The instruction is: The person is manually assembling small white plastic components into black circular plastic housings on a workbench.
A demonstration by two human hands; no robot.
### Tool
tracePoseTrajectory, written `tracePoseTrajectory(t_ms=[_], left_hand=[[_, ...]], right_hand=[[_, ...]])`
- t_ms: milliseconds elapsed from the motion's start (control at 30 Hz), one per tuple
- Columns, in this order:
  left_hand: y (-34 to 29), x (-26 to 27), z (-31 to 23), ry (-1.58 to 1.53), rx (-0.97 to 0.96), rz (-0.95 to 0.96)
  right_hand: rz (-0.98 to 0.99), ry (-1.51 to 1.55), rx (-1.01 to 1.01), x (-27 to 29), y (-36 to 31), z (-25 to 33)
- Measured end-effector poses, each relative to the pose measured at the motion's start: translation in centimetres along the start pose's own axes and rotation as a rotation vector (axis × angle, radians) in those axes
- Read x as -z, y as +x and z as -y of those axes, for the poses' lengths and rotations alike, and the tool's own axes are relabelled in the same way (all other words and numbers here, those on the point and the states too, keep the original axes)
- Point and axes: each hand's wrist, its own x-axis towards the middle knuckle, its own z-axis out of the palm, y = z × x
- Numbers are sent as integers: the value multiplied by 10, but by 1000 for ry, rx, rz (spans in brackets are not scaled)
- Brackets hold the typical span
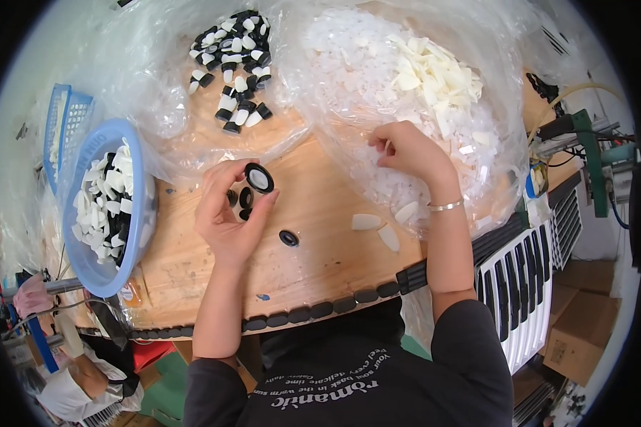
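My left hand (pixel 228 210) grips a round black cap (pixel 259 178) with a white disc inside, held up between thumb and fingers. More small black rings (pixel 246 196) show between the fingers and thumb; whether they are held or lie on the table I cannot tell. Just right of that hand a single black ring (pixel 288 238) lies on the wood. My right hand (pixel 413 153) is over a plastic sheet of translucent white pieces (pixel 349 57), its fingers curled in and closed. What they hold, if anything, is too small to make out. Flat white tongue-shaped pieces (pixel 367 222) lie nearby.
Black caps with white tabs (pixel 235 50) are heaped on plastic at the far side. At left stand a blue basin (pixel 146 213) of similar parts and a blue basket (pixel 55 142). Cream pieces (pixel 434 78) top the right pile. Black pads line the wooden table's (pixel 320 277) near edge.
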Motion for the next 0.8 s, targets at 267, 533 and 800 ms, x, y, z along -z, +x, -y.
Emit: tracePoseTrajectory(t_ms=[267,533,800], left_hand=[[-4,-7,2,-4,-58,-21],[-15,-18,3,160,-220,-74],[-16,-22,-3,272,-339,-36]], right_hand=[[-196,-194,-53,-10,1,9],[-598,596,458,-41,-29,89],[-702,345,767,-62,-33,101]])
